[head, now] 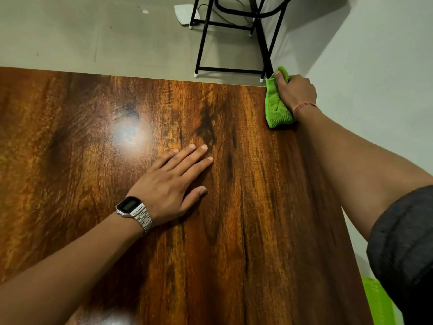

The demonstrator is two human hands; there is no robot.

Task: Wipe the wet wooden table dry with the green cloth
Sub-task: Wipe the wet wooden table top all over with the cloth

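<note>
Nearest us, at five o'clock, a dark quilted sleeve [403,242] covers our right upper arm, with a bright green plastic thing [377,301] below it. Our left hand [168,184], a steel-link watch [134,211] on its wrist, lies flat at the centre of the glossy, dark-grained wooden bench [234,231], fingers [194,153] straight and spread, aimed at one o'clock. At two o'clock our right hand [296,92] grips the green cloth [276,106], a bunched, nubby microfibre wad on the bench's far right corner, its long axis running twelve to six. Beyond, at twelve o'clock, a black metal frame [234,38] stands on the grey floor [93,36].
</note>
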